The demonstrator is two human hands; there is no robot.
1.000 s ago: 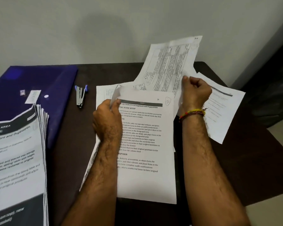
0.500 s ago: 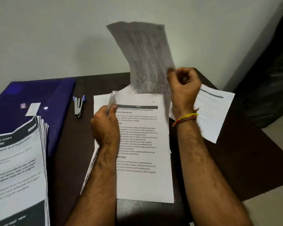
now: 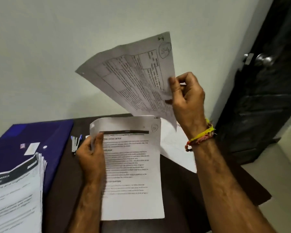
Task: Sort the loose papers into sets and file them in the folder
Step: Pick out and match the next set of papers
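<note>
Pinching a table-printed sheet [image 3: 133, 78] in the right hand [image 3: 186, 101], raised above the text page [image 3: 133, 167]; left hand [image 3: 91, 158] gripping that page's left edge, right of the blue folder [image 3: 32, 142]. Risking a crease or slip from the thin pinch, or misfiling among the stacked sets [image 3: 15, 195] left of the page.

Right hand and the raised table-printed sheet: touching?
Touching. The head view shows the right hand pinching the raised sheet at its right edge, thumb on the printed face, fingers curled behind it.

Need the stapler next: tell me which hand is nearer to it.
Left. The left hand grips papers right beside the stapler; the right hand is raised far across.
</note>
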